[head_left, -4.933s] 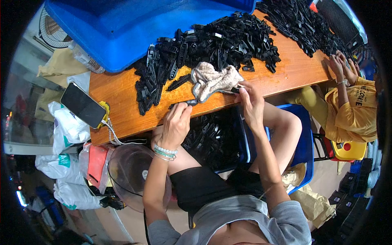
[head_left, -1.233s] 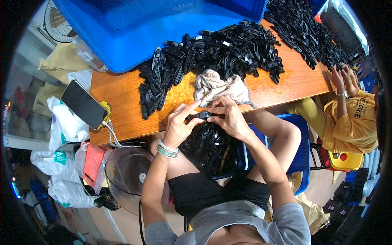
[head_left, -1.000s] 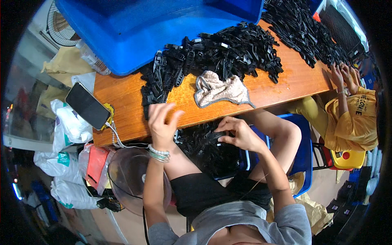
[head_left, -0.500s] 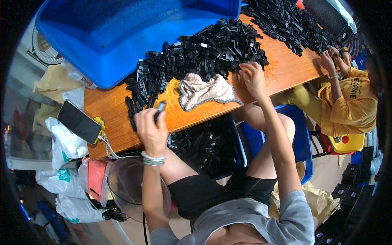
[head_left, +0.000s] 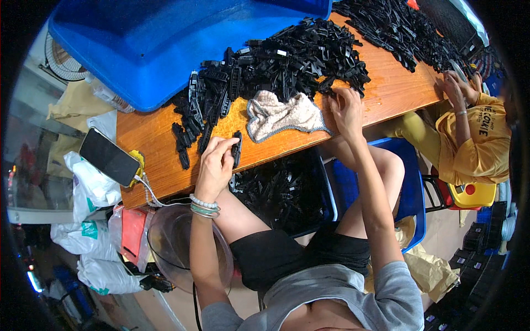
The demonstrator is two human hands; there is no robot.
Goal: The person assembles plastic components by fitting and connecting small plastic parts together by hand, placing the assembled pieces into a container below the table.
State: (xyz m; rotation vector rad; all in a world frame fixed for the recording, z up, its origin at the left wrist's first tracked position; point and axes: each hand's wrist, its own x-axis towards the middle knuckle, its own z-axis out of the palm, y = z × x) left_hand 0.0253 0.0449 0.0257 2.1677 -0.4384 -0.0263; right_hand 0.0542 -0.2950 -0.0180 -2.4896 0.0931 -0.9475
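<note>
A small, narrow black plastic part stands at the fingertips of my left hand, pinched just above the wooden table near its front edge. Beside that hand lies a short row of similar black parts. My right hand is at the near right edge of a big heap of black plastic parts. Its fingers are loosely bent and apart, and I see no part between them. Between my hands lies a crumpled pale cloth with a dark edge.
A large blue tub tilts over the back left of the wooden table. A phone with a white cable rests at the left corner. Below the table is a bin of black parts. At the right, a co-worker in a yellow shirt handles parts.
My left hand has turned and come down slightly, and the black part it holds is now upright near the table. My right hand's fingers have curled in more at the heap's edge.
</note>
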